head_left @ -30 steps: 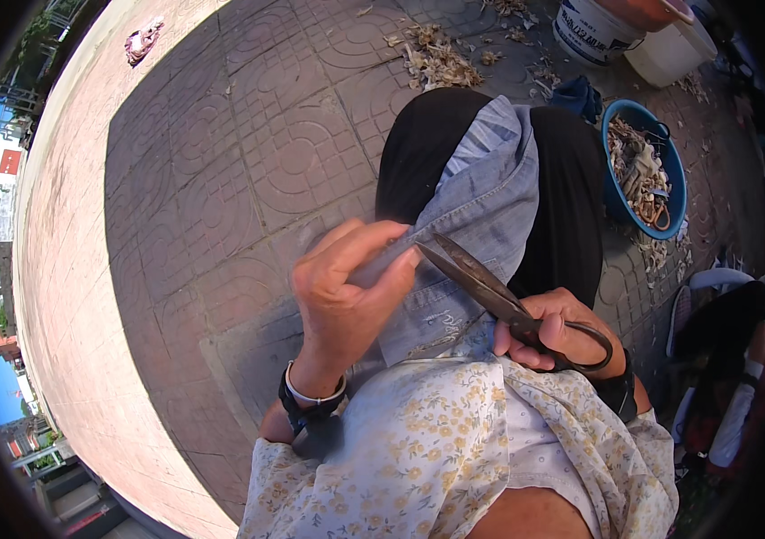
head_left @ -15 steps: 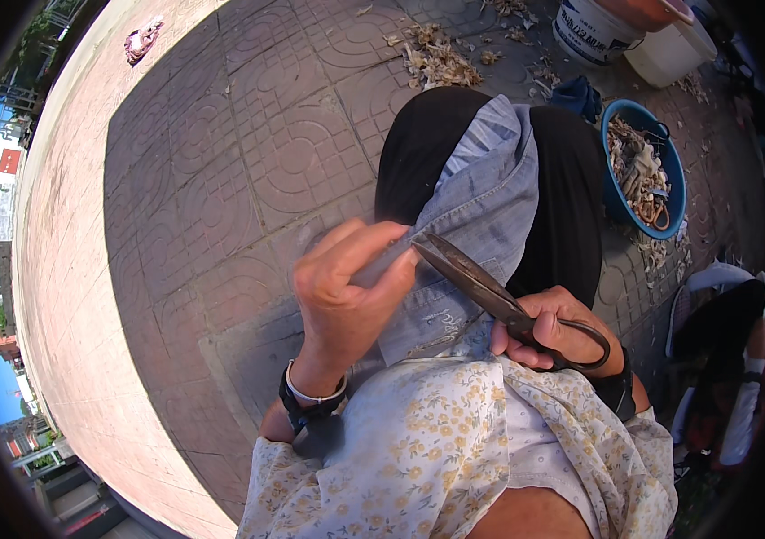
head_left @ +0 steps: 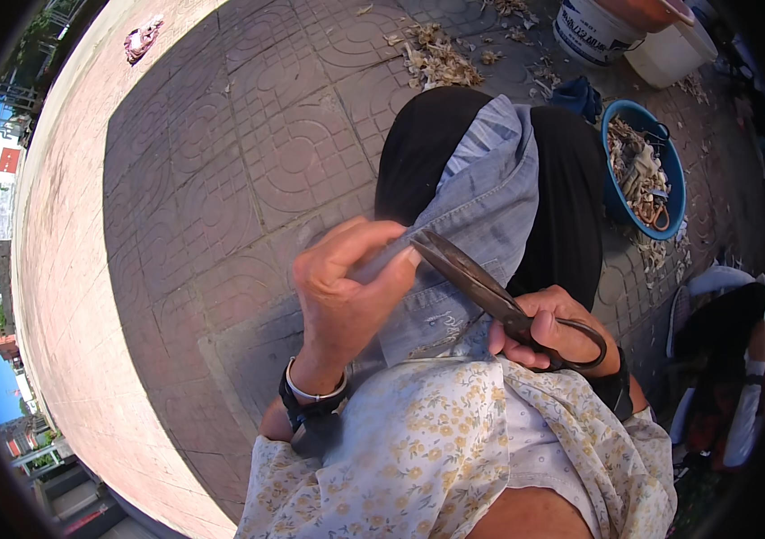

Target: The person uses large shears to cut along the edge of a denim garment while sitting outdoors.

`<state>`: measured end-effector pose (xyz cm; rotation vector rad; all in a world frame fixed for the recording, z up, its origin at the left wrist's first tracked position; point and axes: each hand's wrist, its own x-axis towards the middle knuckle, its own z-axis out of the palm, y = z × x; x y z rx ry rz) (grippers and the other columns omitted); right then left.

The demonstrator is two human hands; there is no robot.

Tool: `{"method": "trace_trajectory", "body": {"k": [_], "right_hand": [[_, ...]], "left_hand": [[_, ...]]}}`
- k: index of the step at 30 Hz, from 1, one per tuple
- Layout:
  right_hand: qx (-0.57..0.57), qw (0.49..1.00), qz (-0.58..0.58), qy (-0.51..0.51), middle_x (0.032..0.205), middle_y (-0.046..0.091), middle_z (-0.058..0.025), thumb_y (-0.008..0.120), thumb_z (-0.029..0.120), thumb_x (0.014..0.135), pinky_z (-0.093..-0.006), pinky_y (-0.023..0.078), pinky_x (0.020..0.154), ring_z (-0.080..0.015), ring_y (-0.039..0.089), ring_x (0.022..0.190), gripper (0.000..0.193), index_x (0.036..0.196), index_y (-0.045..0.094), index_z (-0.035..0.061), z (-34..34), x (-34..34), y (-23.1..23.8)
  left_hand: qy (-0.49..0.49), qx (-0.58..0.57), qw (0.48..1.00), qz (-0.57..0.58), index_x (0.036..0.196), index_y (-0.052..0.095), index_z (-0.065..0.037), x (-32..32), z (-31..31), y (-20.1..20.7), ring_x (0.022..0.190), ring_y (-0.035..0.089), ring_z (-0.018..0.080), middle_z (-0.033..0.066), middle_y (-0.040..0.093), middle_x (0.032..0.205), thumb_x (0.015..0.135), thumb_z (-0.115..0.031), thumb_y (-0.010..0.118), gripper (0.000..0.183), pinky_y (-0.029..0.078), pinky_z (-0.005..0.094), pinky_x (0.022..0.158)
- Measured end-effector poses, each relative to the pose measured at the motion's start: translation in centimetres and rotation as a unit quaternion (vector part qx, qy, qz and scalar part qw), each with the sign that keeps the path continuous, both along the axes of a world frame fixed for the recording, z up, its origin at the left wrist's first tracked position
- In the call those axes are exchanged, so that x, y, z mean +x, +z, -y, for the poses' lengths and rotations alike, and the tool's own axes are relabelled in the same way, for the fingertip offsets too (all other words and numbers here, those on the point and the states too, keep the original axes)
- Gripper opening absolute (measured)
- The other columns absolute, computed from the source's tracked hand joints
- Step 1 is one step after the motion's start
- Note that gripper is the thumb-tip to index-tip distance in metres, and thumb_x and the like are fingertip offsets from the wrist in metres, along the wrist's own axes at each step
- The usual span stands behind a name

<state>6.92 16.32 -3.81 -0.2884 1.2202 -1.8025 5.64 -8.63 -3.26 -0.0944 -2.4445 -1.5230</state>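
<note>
My right hand (head_left: 555, 325) grips a pair of dark, worn metal scissors (head_left: 472, 280), with fingers in and around the handles and the blades nearly closed. The blades point up and left over my lap. At their tips, my left hand (head_left: 344, 269) is closed in a pinch, thumb and forefinger close together. What it pinches, if anything, is too small to make out. Beneath both hands, a faded denim cloth (head_left: 490, 193) lies across my black-trousered legs.
A blue basin (head_left: 680, 191) of dry, pale scraps stands to the right, with a dark blue cloth (head_left: 577, 97) beside it. Loose dry peelings (head_left: 441, 61) lie ahead on the paving. Farther back are a white bucket (head_left: 584, 38) and a pale tub (head_left: 670, 56). Another person (head_left: 724, 337) sits at right.
Hardly anything differs. The scissors and both hands have shifted very slightly, their tips still by my left fingertips.
</note>
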Motion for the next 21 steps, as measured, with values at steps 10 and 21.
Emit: {"method": "trace_trajectory", "body": {"k": [10, 21], "right_hand": [[0.003, 1.000, -0.004, -0.007, 0.062, 0.049, 0.0006, 0.046, 0.048, 0.096, -0.0195, 0.030, 0.046, -0.0023, 0.039, 0.050, 0.054, 0.096, 0.061, -0.0033, 0.26, -0.02, 0.03], [0.005, 1.000, 0.005, -0.002, 0.063, 0.050, 0.0007, 0.047, 0.048, 0.096, -0.0190, 0.030, 0.046, -0.0019, 0.040, 0.050, 0.053, 0.096, 0.061, -0.0029, 0.16, 0.01, 0.03]], "left_hand": [[0.003, 0.018, 1.000, 0.011, 0.081, 0.066, 0.000, 0.05, -0.11, -0.08, 0.062, 0.059, 0.0125, 0.0062, 0.062, 0.070, 0.067, -0.002, 0.069, 0.014, 0.046, 0.0243, 0.058], [0.004, 0.009, 1.000, 0.002, 0.082, 0.066, 0.001, 0.07, -0.07, -0.08, 0.064, 0.061, 0.0141, 0.0072, 0.062, 0.071, 0.067, -0.001, 0.069, 0.015, 0.047, 0.0249, 0.060]]}}
